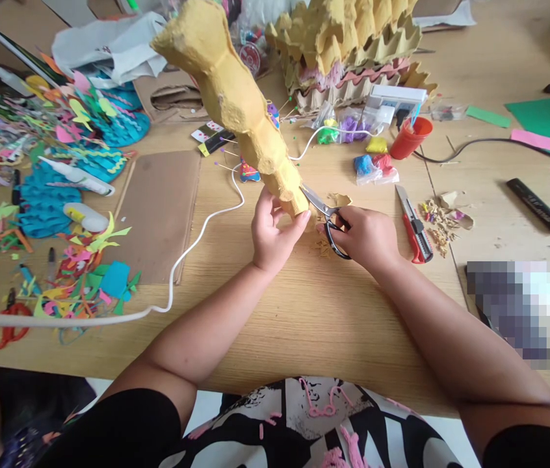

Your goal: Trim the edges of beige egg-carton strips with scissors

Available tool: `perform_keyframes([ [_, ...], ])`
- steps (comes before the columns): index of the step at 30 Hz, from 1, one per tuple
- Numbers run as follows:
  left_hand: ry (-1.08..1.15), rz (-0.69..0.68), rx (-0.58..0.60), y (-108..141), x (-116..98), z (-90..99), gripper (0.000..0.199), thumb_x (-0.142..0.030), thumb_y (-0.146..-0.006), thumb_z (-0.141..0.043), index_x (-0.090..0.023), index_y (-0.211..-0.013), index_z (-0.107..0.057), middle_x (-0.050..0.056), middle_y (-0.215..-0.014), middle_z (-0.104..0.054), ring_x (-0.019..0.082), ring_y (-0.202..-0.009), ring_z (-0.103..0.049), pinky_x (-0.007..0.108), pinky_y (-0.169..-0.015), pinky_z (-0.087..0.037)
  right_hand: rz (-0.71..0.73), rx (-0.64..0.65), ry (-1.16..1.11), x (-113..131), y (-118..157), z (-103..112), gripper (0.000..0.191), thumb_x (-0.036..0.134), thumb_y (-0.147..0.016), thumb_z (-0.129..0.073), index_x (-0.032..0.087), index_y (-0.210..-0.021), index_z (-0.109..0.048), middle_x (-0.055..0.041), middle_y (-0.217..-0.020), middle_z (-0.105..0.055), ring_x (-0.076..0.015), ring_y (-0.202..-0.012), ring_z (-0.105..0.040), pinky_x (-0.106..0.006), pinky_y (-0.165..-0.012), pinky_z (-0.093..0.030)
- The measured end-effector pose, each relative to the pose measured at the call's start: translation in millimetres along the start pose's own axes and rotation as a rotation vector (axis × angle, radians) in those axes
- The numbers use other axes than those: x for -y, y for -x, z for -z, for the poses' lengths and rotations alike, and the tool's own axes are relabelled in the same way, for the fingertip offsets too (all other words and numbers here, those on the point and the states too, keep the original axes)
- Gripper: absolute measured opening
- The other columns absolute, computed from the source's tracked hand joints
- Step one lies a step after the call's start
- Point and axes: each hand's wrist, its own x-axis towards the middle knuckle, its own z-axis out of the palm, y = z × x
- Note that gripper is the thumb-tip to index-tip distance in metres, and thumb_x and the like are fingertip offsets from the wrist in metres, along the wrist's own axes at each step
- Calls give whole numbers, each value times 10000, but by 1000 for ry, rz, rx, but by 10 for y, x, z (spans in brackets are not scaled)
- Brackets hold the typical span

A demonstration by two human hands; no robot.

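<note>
A long yellow egg-carton piece (246, 107) rises at a slant above the table. My left hand (275, 234) pinches its lower end between thumb and fingers. Black-handled scissors (334, 242) are in my right hand (370, 237), their blades at the right edge of the carton's lower end. Small yellow scraps (322, 247) lie on the table below the blades. A red utility knife (416, 231) rests to the right of my right hand.
Stacked egg cartons (348, 45) stand at the back, near a red cup (410, 138). A white cable (172, 279) crosses the left side, beside cardboard (155, 214) and colourful paper scraps (84, 279). A black box cutter (538, 205) lies at the right.
</note>
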Motion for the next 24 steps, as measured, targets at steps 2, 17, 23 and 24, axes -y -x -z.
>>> perform_keyframes([
  [2,-16,-11,-7,-2,-4,-4,713,-622,-939,-840,-360,-1542,-565,74,-1343,-725,184,-1137,-762,265,-942,-666,-4,11,18,3,-2,9,476,650,-1007,-645,243,-767,-588,-43,-694,-657,-194,-630,-524,-324,-613,-254],
  [17,21,30,16,6,-28,11,679,-598,-934,-857,-348,-1505,-587,63,-1295,-726,179,-1118,-761,263,-939,-663,-41,56,20,-1,-29,41,470,638,-1029,-614,241,-778,-604,-70,-726,-670,-217,-673,-552,-336,-633,-252],
  [23,85,48,8,0,-18,34,783,-603,-958,-825,-399,-1623,-465,89,-1430,-695,223,-1257,-740,292,-966,-651,-51,63,-151,-76,-59,7,540,731,-995,-575,257,-740,-530,-64,-713,-653,-214,-680,-549,-333,-626,-274],
  [24,78,46,11,1,-5,39,791,-606,-961,-819,-404,-1631,-450,90,-1437,-694,227,-1265,-739,300,-974,-648,-38,68,-178,-81,-61,9,548,743,-985,-576,260,-737,-509,-60,-713,-650,-209,-677,-542,-332,-624,-277],
])
